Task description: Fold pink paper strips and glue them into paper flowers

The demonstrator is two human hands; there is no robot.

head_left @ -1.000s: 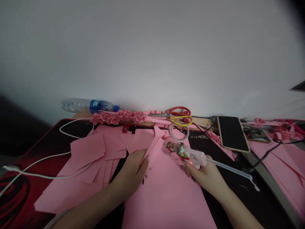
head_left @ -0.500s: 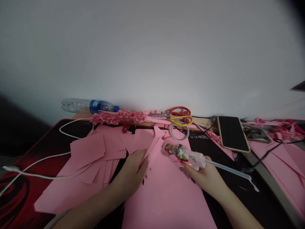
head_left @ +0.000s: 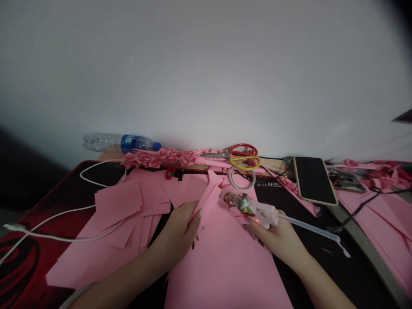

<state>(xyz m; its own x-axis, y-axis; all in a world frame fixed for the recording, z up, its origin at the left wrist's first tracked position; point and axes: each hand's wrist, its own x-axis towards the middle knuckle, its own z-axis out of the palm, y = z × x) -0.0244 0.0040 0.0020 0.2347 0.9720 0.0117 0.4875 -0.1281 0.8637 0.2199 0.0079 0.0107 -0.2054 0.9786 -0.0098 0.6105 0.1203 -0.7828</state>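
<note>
My left hand [head_left: 178, 229] pinches a folded strip of pink paper [head_left: 206, 199], which points up and away from me. In my right hand [head_left: 278, 240] is a white hot glue gun [head_left: 265, 214] with a small red light lit on its side. Its front end is crusted with brown and coloured bits, and it points left, toward the paper strip but apart from it. A translucent glue stick [head_left: 310, 228] juts from the gun's back end. Both hands are over a large pink paper sheet [head_left: 225, 270]; small dark crumbs lie near my left fingertips.
Cut pink papers [head_left: 117, 201] pile up at left under a white cable [head_left: 67, 238]. Along the wall are a plastic bottle [head_left: 107, 141], paper flowers [head_left: 161, 158], scissors [head_left: 243, 156], a tape roll [head_left: 242, 186] and a phone [head_left: 315, 180]. More pink sheets [head_left: 376, 223] lie at right.
The glue gun has shifted and turned very slightly in my right hand's grip. My left hand and the paper strip look the same.
</note>
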